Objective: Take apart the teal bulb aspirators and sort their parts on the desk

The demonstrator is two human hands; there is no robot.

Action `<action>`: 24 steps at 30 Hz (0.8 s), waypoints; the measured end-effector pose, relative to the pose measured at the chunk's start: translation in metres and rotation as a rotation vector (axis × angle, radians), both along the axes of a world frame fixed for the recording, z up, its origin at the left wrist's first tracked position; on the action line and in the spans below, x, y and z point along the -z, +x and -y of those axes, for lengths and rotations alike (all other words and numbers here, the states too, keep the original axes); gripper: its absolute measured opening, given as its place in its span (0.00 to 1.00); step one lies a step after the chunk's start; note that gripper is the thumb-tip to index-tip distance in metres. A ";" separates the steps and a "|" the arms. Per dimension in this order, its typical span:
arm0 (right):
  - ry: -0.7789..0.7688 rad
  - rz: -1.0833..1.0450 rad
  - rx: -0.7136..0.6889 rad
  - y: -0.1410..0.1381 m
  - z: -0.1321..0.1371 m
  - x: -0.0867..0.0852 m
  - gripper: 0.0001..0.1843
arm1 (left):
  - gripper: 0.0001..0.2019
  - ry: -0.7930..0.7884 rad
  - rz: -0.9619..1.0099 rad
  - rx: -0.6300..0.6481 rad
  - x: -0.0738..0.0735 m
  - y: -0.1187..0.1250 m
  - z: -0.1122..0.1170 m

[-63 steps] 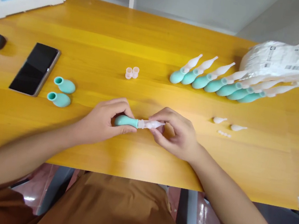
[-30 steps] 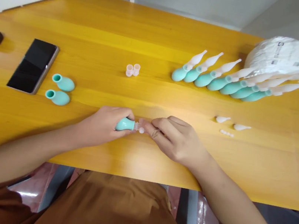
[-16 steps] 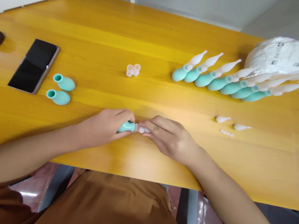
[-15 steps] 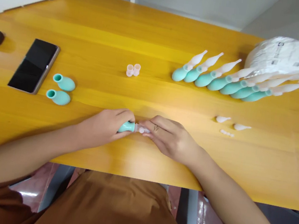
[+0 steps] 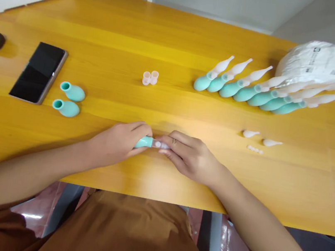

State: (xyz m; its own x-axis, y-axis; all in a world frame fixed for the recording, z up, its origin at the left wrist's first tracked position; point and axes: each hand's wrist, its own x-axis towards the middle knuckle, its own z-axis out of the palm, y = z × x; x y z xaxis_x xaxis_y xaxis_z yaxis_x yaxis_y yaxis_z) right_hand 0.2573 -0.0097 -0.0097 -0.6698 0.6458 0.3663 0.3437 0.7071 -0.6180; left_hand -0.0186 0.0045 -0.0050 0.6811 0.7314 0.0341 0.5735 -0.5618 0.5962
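My left hand (image 5: pixel 119 143) grips a teal rubber bulb (image 5: pixel 144 141) just above the orange table (image 5: pixel 173 42). My right hand (image 5: pixel 189 156) closes over the clear nozzle part (image 5: pixel 158 144) that sits in the bulb's neck; most of that part is hidden under my fingers. The two hands almost touch near the table's front edge.
Two loose teal bulbs (image 5: pixel 69 100) lie left, beside a black phone (image 5: pixel 39 72). Two small clear caps (image 5: pixel 150 77) stand at centre. A row of several assembled bulbs with white tips (image 5: pixel 254 90) lies at right under a white bag (image 5: pixel 324 65). Loose white tips (image 5: pixel 260 139) lie right.
My hands have drawn closer together and lower to the table. My right hand has slid over the clear nozzle, hiding its tip. The view has shifted slightly.
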 end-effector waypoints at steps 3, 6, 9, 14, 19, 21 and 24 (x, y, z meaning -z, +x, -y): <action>-0.025 -0.019 0.011 -0.001 0.001 0.002 0.14 | 0.06 0.004 0.013 -0.006 -0.001 0.000 -0.001; -0.046 -0.050 0.013 -0.001 0.000 0.003 0.14 | 0.07 0.023 0.028 -0.011 -0.002 0.000 0.000; -0.066 -0.086 0.009 -0.002 0.000 0.001 0.15 | 0.06 0.040 0.034 -0.060 -0.004 0.001 0.003; -0.205 -0.182 0.020 -0.005 0.000 -0.002 0.13 | 0.04 0.043 0.033 -0.092 -0.007 0.000 0.006; -0.588 -0.452 0.117 -0.010 0.002 0.003 0.10 | 0.04 0.069 0.058 -0.062 -0.006 -0.001 0.001; -0.684 -0.533 0.152 -0.012 0.001 0.004 0.14 | 0.05 0.079 0.077 -0.060 -0.007 0.000 0.000; -0.731 -0.592 0.195 -0.012 -0.004 0.001 0.18 | 0.09 0.080 0.119 -0.035 -0.008 0.001 0.001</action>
State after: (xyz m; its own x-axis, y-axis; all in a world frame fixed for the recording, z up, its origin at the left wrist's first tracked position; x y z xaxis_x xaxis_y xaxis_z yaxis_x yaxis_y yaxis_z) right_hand 0.2453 -0.0055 -0.0105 -0.3624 0.9292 0.0729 -0.0949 0.0411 -0.9946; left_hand -0.0173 0.0036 0.0030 0.6428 0.7465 0.1723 0.5215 -0.5911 0.6154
